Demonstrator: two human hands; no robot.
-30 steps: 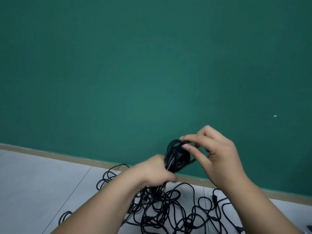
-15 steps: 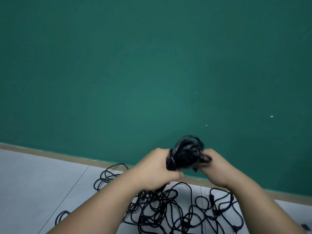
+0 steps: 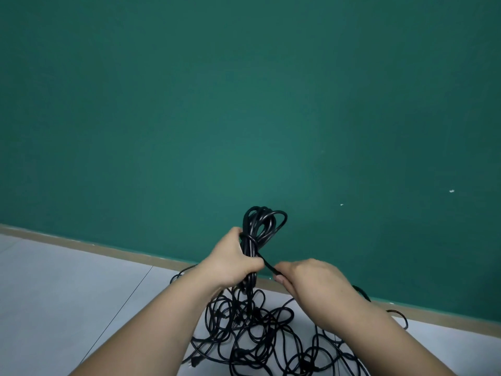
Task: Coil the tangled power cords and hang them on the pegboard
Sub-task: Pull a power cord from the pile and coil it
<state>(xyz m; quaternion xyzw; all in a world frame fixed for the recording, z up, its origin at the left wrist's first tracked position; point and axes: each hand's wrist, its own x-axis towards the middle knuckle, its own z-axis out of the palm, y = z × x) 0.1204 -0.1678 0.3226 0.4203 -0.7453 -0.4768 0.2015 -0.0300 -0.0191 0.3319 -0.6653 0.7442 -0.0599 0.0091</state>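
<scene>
Binding off one coil; status check, left to right. Pale tiled floor fills 8 o'clock of the view.

- Left hand, near 6 o'clock: fingers are curled round the waist of a coiled bundle of black cord. Its loops stand up at 12 o'clock of the fist.
- One strand crosses the bundle's neck and runs down towards 4 o'clock.
- Right hand: pinches that strand taut.
- Tangled pile: lies loose on the floor at 6 o'clock of both hands. Cord hangs from the left fist down into it. A plug end shows at the pile's 7 o'clock edge.

Judgement: one cord looks close to coiled, with the wrap being cinched but not tied off. Most of the pile is uncoiled and nothing is hung. No pegboard is in view, only the green wall.
</scene>
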